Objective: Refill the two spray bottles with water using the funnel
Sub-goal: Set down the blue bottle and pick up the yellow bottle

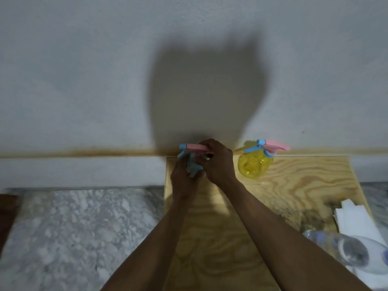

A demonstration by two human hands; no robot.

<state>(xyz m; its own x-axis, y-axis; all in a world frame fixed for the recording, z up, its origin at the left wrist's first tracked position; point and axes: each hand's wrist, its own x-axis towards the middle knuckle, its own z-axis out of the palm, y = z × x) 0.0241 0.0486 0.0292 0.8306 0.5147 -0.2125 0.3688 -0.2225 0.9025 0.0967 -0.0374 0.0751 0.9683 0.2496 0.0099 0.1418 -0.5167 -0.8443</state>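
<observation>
The right hand (218, 162) curls over the back of a pink-and-blue spray head (192, 153), fingers wrapped round its rear end near the wall. The left hand (184, 177) comes up from below and grips the blue collar and neck under that head, its fingers bent round it. Between the two hands almost all of this first spray bottle is covered: only the pink top, the blue nozzle tip pointing left and a bit of pale blue by the left fingers show, and the body's colour and fill cannot be made out.

Just to the right, apart from the hands, stands the second spray bottle (255, 164), a yellow translucent body with the same pink-and-blue head still on it, nozzle pointing left. Both bottles sit at the far edge of a plywood board (294, 181), close against the white wall (84, 80).

At the board's near right corner lies a clear water bottle (354, 248) on its side, blurred and partly cut off by the frame edge, beside a stack of white paper towels (357, 219). Grey marbled floor (73, 227) lies left of the board.
</observation>
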